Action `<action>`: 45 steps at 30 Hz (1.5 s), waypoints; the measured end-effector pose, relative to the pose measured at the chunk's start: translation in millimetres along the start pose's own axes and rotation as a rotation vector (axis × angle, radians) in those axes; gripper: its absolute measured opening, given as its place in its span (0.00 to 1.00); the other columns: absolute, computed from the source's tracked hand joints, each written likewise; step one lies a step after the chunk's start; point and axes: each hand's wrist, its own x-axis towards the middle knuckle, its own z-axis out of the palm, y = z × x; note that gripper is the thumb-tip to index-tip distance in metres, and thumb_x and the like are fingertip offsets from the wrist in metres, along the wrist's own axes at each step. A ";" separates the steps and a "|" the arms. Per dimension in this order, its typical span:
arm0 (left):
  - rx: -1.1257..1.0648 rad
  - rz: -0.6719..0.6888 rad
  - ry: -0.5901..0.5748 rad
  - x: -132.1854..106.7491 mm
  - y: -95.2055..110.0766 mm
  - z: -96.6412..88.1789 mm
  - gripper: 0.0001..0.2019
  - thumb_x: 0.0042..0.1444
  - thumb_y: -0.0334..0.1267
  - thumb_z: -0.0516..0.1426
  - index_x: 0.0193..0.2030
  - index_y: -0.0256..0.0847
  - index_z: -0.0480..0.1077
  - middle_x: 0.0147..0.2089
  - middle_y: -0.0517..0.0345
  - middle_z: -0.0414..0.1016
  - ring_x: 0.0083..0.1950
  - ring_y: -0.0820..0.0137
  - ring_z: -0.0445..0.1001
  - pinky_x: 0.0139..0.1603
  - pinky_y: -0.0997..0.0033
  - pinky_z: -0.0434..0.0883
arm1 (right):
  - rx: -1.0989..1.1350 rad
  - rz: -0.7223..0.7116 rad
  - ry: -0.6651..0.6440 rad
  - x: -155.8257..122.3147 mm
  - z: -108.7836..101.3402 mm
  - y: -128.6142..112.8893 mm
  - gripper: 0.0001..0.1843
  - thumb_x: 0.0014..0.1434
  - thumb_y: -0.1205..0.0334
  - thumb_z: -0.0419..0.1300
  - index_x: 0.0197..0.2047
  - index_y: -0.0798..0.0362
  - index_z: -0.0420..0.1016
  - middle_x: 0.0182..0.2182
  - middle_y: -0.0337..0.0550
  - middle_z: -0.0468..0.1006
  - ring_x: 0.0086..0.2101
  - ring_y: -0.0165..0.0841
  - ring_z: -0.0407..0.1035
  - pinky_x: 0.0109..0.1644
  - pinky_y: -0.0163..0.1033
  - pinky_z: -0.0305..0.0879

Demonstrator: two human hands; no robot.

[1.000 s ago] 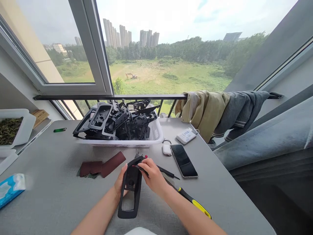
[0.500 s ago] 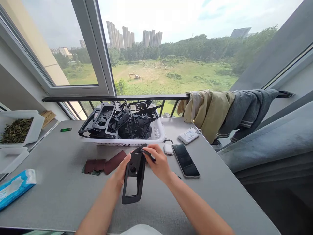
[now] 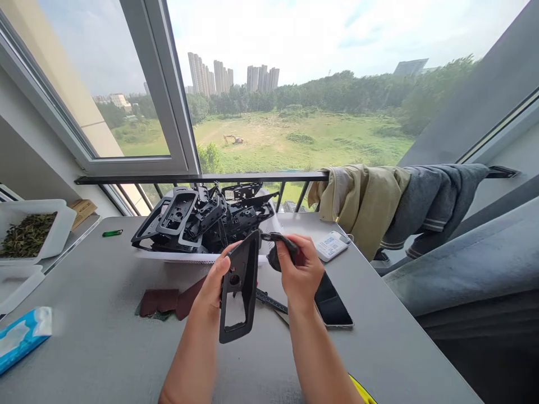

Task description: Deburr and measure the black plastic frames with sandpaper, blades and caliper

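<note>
My left hand (image 3: 214,283) grips a long black plastic frame (image 3: 240,289) by its left edge and holds it upright above the grey table (image 3: 92,342). My right hand (image 3: 301,269) is closed just right of the frame's top, around a small dark piece (image 3: 275,249) that I cannot make out clearly. Behind both hands stands a white basket (image 3: 191,257) heaped with several similar black plastic parts (image 3: 202,216).
Brown sandpaper sheets (image 3: 168,300) lie left of the frame. A thin black tool (image 3: 272,302), a phone (image 3: 332,303) and a white device (image 3: 332,246) lie to the right, a yellow handle (image 3: 362,391) near me. White trays (image 3: 29,230), a tissue pack (image 3: 21,336), a green lighter (image 3: 112,232) and clothes on the rail (image 3: 391,202) surround.
Both hands have lifted the black frame off the table and raised it toward the basket. My right hand moved from the frame's top to the right, closed around a dark piece.
</note>
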 end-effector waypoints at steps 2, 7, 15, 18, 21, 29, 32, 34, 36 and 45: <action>-0.001 0.006 0.026 -2.4 -1.6 -1.2 0.31 0.43 0.55 0.68 0.53 0.41 0.75 0.43 0.51 0.81 0.40 0.60 0.80 0.42 0.64 0.74 | -0.029 0.007 0.015 -1.3 -0.5 -0.7 0.02 0.59 0.66 0.62 0.37 0.51 0.75 0.32 0.38 0.74 0.31 0.30 0.70 0.32 0.35 0.66; 0.099 0.023 0.016 2.5 -10.4 -2.7 0.33 0.41 0.55 0.69 0.53 0.41 0.75 0.48 0.49 0.80 0.49 0.55 0.78 0.53 0.60 0.71 | -0.142 -0.070 -0.202 -11.5 10.0 -3.9 0.08 0.59 0.71 0.60 0.41 0.50 0.75 0.36 0.41 0.77 0.36 0.33 0.72 0.40 0.38 0.71; 0.050 0.023 0.061 8.2 -13.6 -13.3 0.35 0.42 0.58 0.68 0.54 0.41 0.73 0.46 0.51 0.79 0.52 0.54 0.76 0.58 0.57 0.67 | -0.035 -0.162 -0.380 -24.4 17.4 -16.1 0.10 0.60 0.71 0.59 0.43 0.48 0.75 0.36 0.42 0.80 0.37 0.34 0.74 0.43 0.42 0.71; 0.031 0.029 0.005 7.1 -11.5 -18.3 0.37 0.42 0.60 0.67 0.56 0.41 0.72 0.46 0.50 0.79 0.51 0.55 0.76 0.57 0.58 0.68 | 0.045 -0.201 -0.482 -27.8 17.3 -23.4 0.11 0.59 0.72 0.59 0.43 0.49 0.74 0.35 0.42 0.80 0.36 0.34 0.74 0.41 0.41 0.71; 0.132 0.043 -0.081 5.7 -7.4 -17.2 0.40 0.37 0.59 0.69 0.58 0.42 0.72 0.51 0.49 0.77 0.54 0.53 0.74 0.58 0.59 0.66 | 0.006 -0.093 -0.373 -22.2 13.7 -20.3 0.08 0.60 0.71 0.58 0.40 0.49 0.74 0.33 0.42 0.78 0.34 0.33 0.73 0.37 0.39 0.71; 0.409 0.004 -0.104 2.6 0.9 -6.2 0.42 0.32 0.55 0.72 0.58 0.46 0.73 0.57 0.50 0.75 0.59 0.50 0.69 0.61 0.60 0.62 | -0.144 0.034 -0.185 -5.6 3.5 -1.1 0.05 0.61 0.67 0.59 0.39 0.51 0.76 0.34 0.41 0.77 0.34 0.34 0.72 0.37 0.38 0.69; 0.357 0.011 -0.102 1.2 4.5 -9.2 0.45 0.30 0.55 0.72 0.60 0.47 0.72 0.56 0.49 0.76 0.58 0.50 0.70 0.61 0.59 0.62 | -0.100 0.004 -0.275 -11.1 6.0 -7.5 0.06 0.62 0.67 0.59 0.41 0.50 0.76 0.35 0.41 0.77 0.34 0.33 0.72 0.36 0.38 0.69; 0.325 0.014 -0.103 0.4 6.8 -9.9 0.46 0.28 0.56 0.72 0.59 0.46 0.72 0.55 0.49 0.77 0.57 0.50 0.71 0.61 0.59 0.63 | -0.056 0.015 -0.300 -12.9 7.4 -9.3 0.06 0.62 0.67 0.59 0.41 0.50 0.76 0.34 0.40 0.77 0.34 0.32 0.72 0.36 0.37 0.69; 0.321 0.003 -0.113 -0.1 7.6 -8.4 0.46 0.28 0.56 0.72 0.59 0.46 0.73 0.53 0.49 0.77 0.56 0.51 0.72 0.61 0.58 0.63 | -0.037 0.063 -0.247 -11.3 7.5 -6.9 0.05 0.61 0.66 0.59 0.40 0.50 0.76 0.34 0.41 0.77 0.34 0.33 0.72 0.37 0.38 0.70; 0.166 0.029 -0.173 -1.4 1.3 -2.9 0.42 0.38 0.61 0.67 0.60 0.44 0.71 0.57 0.46 0.76 0.58 0.49 0.72 0.60 0.56 0.65 | 0.056 0.254 -0.177 -1.4 4.3 6.4 0.06 0.58 0.61 0.61 0.38 0.52 0.78 0.31 0.40 0.77 0.31 0.31 0.72 0.32 0.36 0.68</action>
